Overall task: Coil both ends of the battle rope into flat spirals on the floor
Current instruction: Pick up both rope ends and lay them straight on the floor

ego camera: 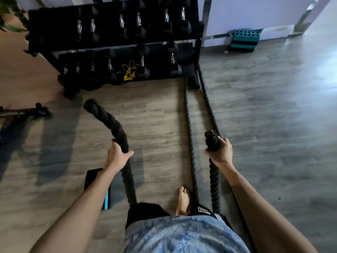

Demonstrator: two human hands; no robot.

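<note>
The battle rope (117,127), thick, black and twisted, runs lengthwise up the frame's middle: two strands lie on the floor (155,114) toward the dumbbell rack (113,39) at top. Its left end arcs toward the upper left, clamped in the left grip (117,156); the capped right end points up, clamped in the right grip (219,152).

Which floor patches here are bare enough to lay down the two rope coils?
Widest: the grey floor right of the rope lying there, up to the teal block. Also the patch between the left hand and that rope, below the dumbbell rack. Crowded: around the black pad and bare foot.
</note>
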